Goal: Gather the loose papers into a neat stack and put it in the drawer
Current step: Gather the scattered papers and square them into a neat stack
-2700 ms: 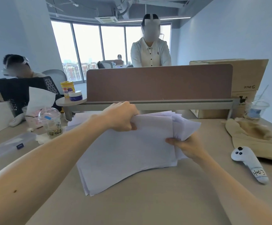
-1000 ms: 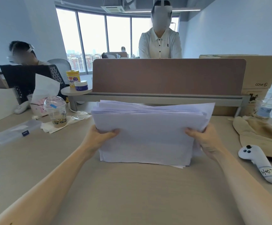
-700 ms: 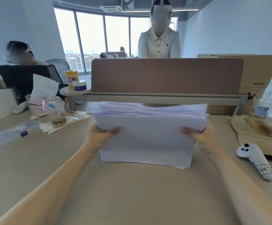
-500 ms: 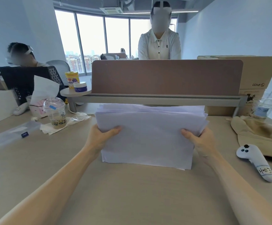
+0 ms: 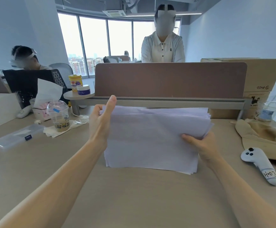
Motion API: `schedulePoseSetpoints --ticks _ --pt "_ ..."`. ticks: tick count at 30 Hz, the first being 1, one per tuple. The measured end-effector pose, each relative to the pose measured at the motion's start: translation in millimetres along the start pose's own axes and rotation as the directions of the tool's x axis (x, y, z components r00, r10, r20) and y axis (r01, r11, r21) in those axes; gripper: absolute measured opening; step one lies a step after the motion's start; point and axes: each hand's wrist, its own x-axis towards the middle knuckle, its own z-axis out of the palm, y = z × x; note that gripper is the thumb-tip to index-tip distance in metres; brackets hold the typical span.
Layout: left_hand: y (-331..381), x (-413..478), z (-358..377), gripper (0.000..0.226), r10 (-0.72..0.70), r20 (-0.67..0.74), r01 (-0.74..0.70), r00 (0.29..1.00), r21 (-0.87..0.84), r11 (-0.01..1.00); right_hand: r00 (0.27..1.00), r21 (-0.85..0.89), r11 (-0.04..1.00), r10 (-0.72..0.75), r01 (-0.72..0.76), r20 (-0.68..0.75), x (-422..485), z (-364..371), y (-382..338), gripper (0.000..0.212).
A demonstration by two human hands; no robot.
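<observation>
A thick stack of white papers (image 5: 150,137) stands on its lower long edge on the beige desk (image 5: 134,198), tilted back a little. Its top edges are roughly level and a few sheets stick out at the bottom right. My left hand (image 5: 101,124) lies flat against the stack's left edge, thumb pointing straight up and fingertips behind the top left corner. My right hand (image 5: 201,145) grips the right edge, thumb across the front sheet and fingers behind. No drawer is in view.
A brown partition (image 5: 170,79) runs behind the stack. On the left are a lidded plastic cup (image 5: 59,116), a tissue box (image 5: 40,111) and a clear case (image 5: 17,137). On the right lie a white controller (image 5: 262,167), a tan bag (image 5: 262,135), another cup (image 5: 268,111) and a cardboard box (image 5: 262,76).
My left hand has let go of the stack's left side, slid up and flattened against the edge with the thumb raised. The right hand keeps its grip; the sheets sit more even.
</observation>
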Motion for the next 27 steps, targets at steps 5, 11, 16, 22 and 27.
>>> schedulePoseSetpoints --ticks 5,11,16,22,27 --pt "4.8 0.6 1.5 0.018 -0.032 -0.064 0.034 0.997 0.041 0.999 0.997 0.014 0.999 -0.053 0.052 0.050 -2.9 3.2 -3.3 0.040" --pt "9.7 -1.3 5.5 0.017 0.089 -0.055 -0.089 0.995 -0.005 0.996 0.998 0.035 0.998 -0.060 0.059 0.012 -1.7 4.2 -10.4 0.030" --pt "12.2 8.7 -1.8 0.011 0.206 0.072 -0.219 0.976 0.287 0.933 1.000 0.023 0.999 -0.029 0.030 -0.005 -2.1 4.7 -17.3 0.025" --pt "59.7 20.4 11.8 0.060 0.272 0.687 -0.738 0.674 0.611 0.287 0.994 -0.071 0.994 -0.088 0.084 -0.057 13.6 12.9 -38.9 0.007" --pt "68.6 22.8 45.7 0.026 0.048 0.826 -0.791 0.561 0.518 0.327 0.967 -0.271 0.928 -0.249 0.254 0.053 34.1 26.8 -86.9 0.027"
